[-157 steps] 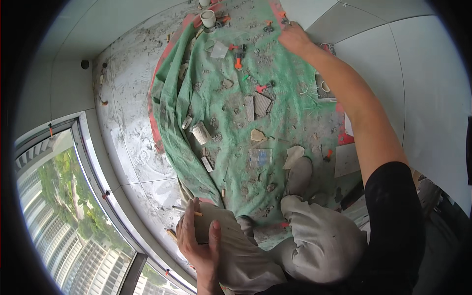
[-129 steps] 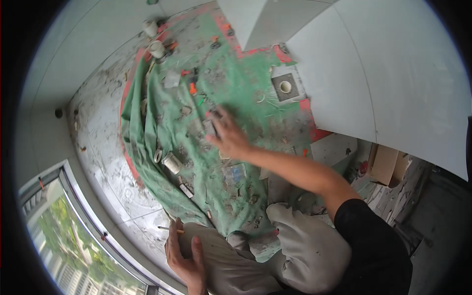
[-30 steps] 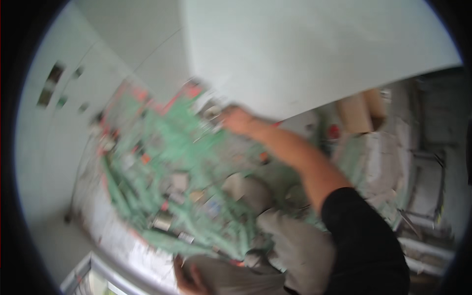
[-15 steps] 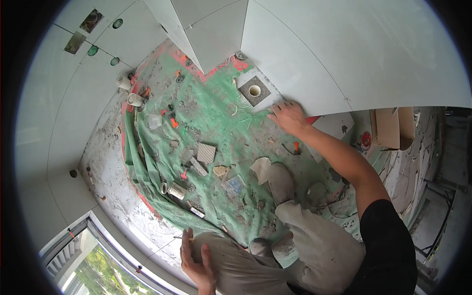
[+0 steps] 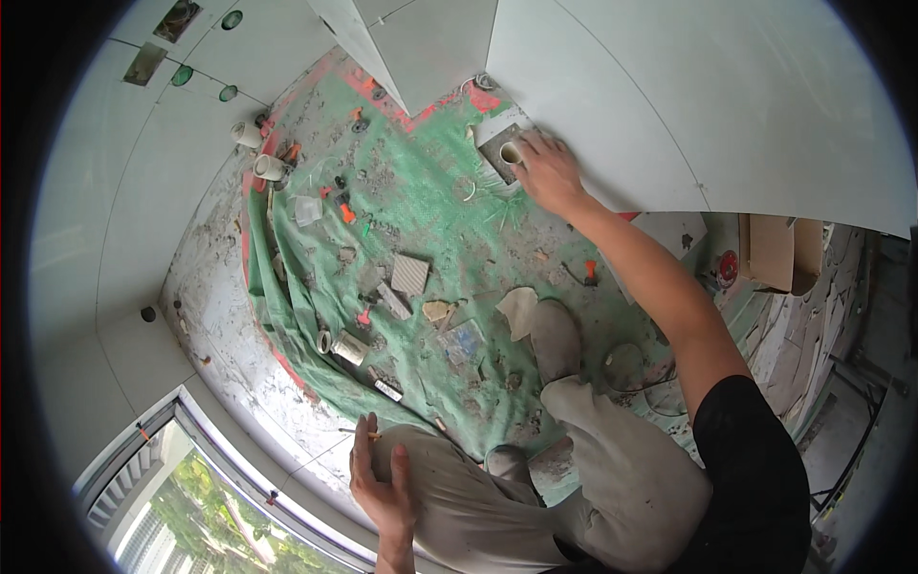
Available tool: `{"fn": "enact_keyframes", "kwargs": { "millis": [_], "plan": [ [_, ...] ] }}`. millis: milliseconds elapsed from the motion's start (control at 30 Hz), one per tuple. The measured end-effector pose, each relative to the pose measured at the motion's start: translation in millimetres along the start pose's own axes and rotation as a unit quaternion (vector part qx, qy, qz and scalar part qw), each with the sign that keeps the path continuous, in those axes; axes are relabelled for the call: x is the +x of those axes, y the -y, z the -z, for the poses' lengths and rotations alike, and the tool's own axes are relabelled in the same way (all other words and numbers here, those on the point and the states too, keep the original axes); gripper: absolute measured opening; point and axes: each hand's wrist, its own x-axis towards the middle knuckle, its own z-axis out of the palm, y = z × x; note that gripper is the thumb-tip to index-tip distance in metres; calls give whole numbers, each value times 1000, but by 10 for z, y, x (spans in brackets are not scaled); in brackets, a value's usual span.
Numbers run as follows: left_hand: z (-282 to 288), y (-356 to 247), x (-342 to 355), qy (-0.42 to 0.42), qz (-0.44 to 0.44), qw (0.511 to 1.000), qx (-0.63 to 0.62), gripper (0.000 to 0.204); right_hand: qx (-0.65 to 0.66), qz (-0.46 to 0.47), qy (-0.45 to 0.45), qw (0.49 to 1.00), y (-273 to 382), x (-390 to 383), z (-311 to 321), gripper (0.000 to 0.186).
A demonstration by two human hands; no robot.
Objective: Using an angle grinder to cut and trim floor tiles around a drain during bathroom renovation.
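Observation:
At the far side of the floor, my right hand point(image 5: 553, 177) reaches over a pale square tile point(image 5: 497, 125) with a square cut-out. A short cream pipe end point(image 5: 511, 153) stands in that cut-out. My right fingers are stretched out and slightly apart at the pipe's right side; whether they touch it, I cannot tell. My left hand point(image 5: 384, 486) rests near my bent knee point(image 5: 426, 459), its fingers closed around a thin cigarette point(image 5: 374, 435).
A green woven sheet point(image 5: 411, 201) covers much of the floor, strewn with rubble, a ribbed tile piece point(image 5: 410, 274), orange clips point(image 5: 347, 213) and pipe pieces point(image 5: 349, 348). White wall panels point(image 5: 612, 105) rise beyond. An opened cardboard box point(image 5: 770, 253) stands at right, a window point(image 5: 191, 497) at lower left.
My right hand has moved up and left from the tile's lower right edge to the pipe end. The left hand stays by the knee. The whole view has shifted slightly.

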Motion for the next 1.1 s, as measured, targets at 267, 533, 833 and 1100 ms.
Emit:
{"fn": "enact_keyframes", "kwargs": {
  "millis": [267, 533, 833, 1100],
  "plan": [
    [-43, -88, 55, 8, 7, 1000, -23, 67, 308, 43, 120, 943, 937, -2095, 721, 39],
    [-129, -23, 28, 23, -30, 995, -88, 44, 327, 72, 104, 937, 1429, -2651, 690, 34],
    [-142, -23, 87, 3, -21, 994, -105, 44, 330, 29, 44, 943, 1426, -2717, 708, 28],
    [-102, -230, -2, 40, -19, 995, -90, 56, 315, 32, 46, 948, 1454, -2792, 495, 26]
  ]
}}
